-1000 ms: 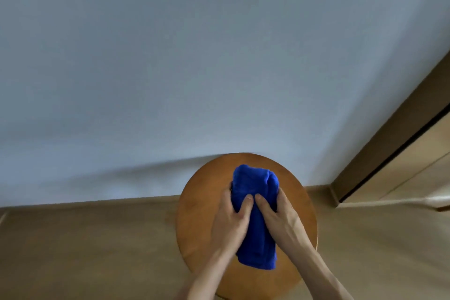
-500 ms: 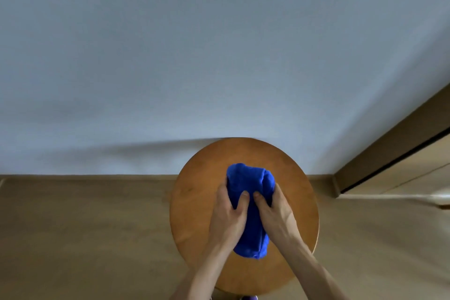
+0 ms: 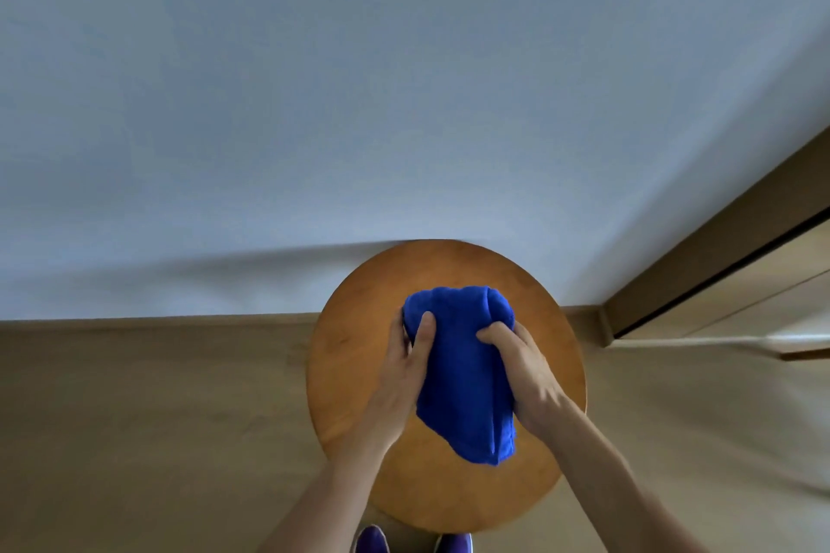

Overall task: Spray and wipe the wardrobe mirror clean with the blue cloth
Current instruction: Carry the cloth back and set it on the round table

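Gathering the cloth (image 3: 462, 377) up from the tabletop (image 3: 355, 373) looks to be the step in hand. The person stands over the round wooden tabletop, and both hands are clamped on the bunched blue cloth above its middle. The left hand (image 3: 404, 377) grips the cloth's left edge, with the thumb laid over the top and the fingers out of sight behind the fold. The right hand (image 3: 523, 377) pinches the right side, its fingers curled into the fabric. Only the bundle itself keeps the two hands apart. The cloth's far end humps up toward the tabletop's back edge, and its near end hangs as a loose flap toward the front edge. I cannot tell whether any of it touches the wood.

Behind the tabletop rises a plain pale wall (image 3: 404, 80). A wooden frame (image 3: 718, 247) runs up to the right of it, and purple shoes (image 3: 372, 541) peek out below its front edge. No mirror or spray bottle shows anywhere around the tabletop, so I judge the cleaning proper has not begun. The next move calls for taking the cloth into one hand, freeing the other for a sprayer, and turning from the tabletop toward the mirror.
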### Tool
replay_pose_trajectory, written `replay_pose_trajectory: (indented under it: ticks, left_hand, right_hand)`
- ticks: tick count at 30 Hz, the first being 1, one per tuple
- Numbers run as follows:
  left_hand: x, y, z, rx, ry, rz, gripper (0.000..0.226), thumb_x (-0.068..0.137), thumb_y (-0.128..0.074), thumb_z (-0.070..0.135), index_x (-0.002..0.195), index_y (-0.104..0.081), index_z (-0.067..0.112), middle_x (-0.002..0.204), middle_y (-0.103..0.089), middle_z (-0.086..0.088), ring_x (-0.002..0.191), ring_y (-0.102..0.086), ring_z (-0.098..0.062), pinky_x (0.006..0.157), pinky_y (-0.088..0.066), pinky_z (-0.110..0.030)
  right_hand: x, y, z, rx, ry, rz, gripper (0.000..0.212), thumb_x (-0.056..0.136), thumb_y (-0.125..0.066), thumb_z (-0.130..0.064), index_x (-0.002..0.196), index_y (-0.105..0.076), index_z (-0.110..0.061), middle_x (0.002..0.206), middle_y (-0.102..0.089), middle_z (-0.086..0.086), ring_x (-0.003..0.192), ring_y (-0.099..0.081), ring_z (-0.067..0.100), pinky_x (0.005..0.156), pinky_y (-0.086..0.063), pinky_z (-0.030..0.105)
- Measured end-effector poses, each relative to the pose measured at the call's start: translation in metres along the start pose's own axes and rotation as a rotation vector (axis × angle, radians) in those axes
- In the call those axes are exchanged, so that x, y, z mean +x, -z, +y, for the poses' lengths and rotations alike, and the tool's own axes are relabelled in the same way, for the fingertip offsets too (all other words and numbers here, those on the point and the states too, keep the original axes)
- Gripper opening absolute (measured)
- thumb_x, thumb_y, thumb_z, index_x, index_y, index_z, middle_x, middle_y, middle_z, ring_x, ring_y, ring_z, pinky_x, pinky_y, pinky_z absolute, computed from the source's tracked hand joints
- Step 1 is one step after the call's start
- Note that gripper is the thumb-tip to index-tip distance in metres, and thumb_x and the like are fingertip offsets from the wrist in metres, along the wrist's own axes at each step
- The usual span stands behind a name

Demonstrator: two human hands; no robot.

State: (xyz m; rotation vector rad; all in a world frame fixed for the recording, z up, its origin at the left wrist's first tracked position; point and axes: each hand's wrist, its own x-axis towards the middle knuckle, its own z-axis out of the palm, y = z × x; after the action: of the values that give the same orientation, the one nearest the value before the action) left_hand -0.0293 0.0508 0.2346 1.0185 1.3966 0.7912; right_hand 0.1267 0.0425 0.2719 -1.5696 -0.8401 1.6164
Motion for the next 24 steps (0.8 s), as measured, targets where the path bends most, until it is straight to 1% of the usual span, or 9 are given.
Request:
replay_pose_trajectory:
  ticks: [1,3,5,7,10,12,14,20,24]
  left_hand:
    - [-0.004,0.004,-0.001,-0.11,0.025,0.017,0.042,0.101,-0.046,0.061,0.13,-0.057,0.033,0.117,-0.069,0.014,0.109,-0.065,0.002,0.089,-0.053,-0.021]
    - [-0.003,0.018,-0.003,-0.064,-0.056,0.043,0.043,0.095,-0.049,0.072,0.122,-0.062,0.04,0.115,-0.071,0.011,0.111,-0.067,-0.009,0.097,-0.054,-0.035]
    - [0.0,0.017,-0.008,-0.089,-0.015,-0.001,0.055,0.089,-0.052,0.078,0.116,-0.066,0.032,0.114,-0.07,-0.008,0.11,-0.067,-0.03,0.098,-0.054,-0.056]
    - [0.002,0.019,-0.008,-0.164,0.013,-0.032,0.056,0.087,-0.057,0.079,0.115,-0.068,0.032,0.118,-0.071,-0.012,0.115,-0.066,-0.034,0.102,-0.051,-0.061]
    - [0.007,0.027,-0.013,-0.202,0.066,0.004,0.046,0.085,-0.066,0.073,0.115,-0.07,0.039,0.112,-0.076,0.004,0.109,-0.072,-0.019,0.1,-0.056,-0.051]
    - [0.005,0.028,-0.016,-0.256,0.059,0.023,0.033,0.09,-0.07,0.057,0.113,-0.071,0.033,0.107,-0.077,0.008,0.101,-0.073,-0.011,0.089,-0.06,-0.035]
    - [0.003,0.029,-0.015,-0.297,0.071,0.041,0.031,0.091,-0.072,0.045,0.114,-0.069,0.025,0.103,-0.078,0.009,0.095,-0.073,-0.008,0.075,-0.059,-0.023]
    - [0.01,0.034,-0.028,-0.216,0.114,0.168,0.041,0.083,-0.08,0.044,0.114,-0.064,0.022,0.106,-0.075,0.002,0.095,-0.072,-0.017,0.077,-0.058,-0.03]
    - [0.015,0.037,-0.034,-0.129,0.122,0.203,0.044,0.088,-0.078,0.039,0.121,-0.055,0.02,0.11,-0.068,0.004,0.094,-0.067,-0.01,0.064,-0.049,-0.015]
  right_hand:
    - [-0.001,0.0,-0.001,0.052,-0.018,-0.014,0.022,0.087,-0.057,-0.022,0.106,-0.065,-0.018,0.103,-0.074,0.008,0.098,-0.068,0.03,0.087,-0.057,0.051]
    - [0.0,-0.001,-0.003,0.106,-0.028,-0.036,0.03,0.084,-0.057,-0.025,0.112,-0.064,-0.016,0.11,-0.072,0.012,0.103,-0.067,0.034,0.088,-0.057,0.052]
    - [0.001,-0.004,-0.005,0.12,-0.016,-0.048,0.028,0.088,-0.055,-0.021,0.114,-0.063,-0.015,0.111,-0.072,0.013,0.103,-0.067,0.035,0.086,-0.058,0.049]
    - [0.002,-0.006,-0.006,0.128,-0.006,-0.038,0.027,0.09,-0.055,-0.02,0.114,-0.063,-0.015,0.111,-0.072,0.012,0.105,-0.067,0.035,0.085,-0.059,0.049]
    - [0.003,-0.01,-0.005,0.082,0.02,0.036,0.022,0.09,-0.055,-0.018,0.108,-0.067,-0.022,0.105,-0.074,0.007,0.102,-0.068,0.032,0.086,-0.059,0.049]
    - [0.004,-0.011,-0.003,0.028,0.042,0.083,0.019,0.09,-0.055,-0.016,0.101,-0.069,-0.024,0.1,-0.074,0.004,0.099,-0.068,0.031,0.087,-0.059,0.051]
    - [0.006,-0.012,0.001,-0.04,0.06,0.11,0.017,0.091,-0.055,-0.017,0.099,-0.068,-0.023,0.097,-0.074,0.004,0.098,-0.068,0.031,0.087,-0.058,0.053]
    - [0.02,-0.006,0.017,-0.213,0.098,0.233,0.012,0.092,-0.056,-0.019,0.1,-0.065,-0.022,0.095,-0.072,0.0,0.092,-0.068,0.022,0.079,-0.06,0.039]
    - [0.036,0.003,0.032,-0.327,0.095,0.291,0.009,0.093,-0.058,-0.028,0.099,-0.062,-0.023,0.096,-0.069,-0.001,0.089,-0.066,0.02,0.082,-0.059,0.042]
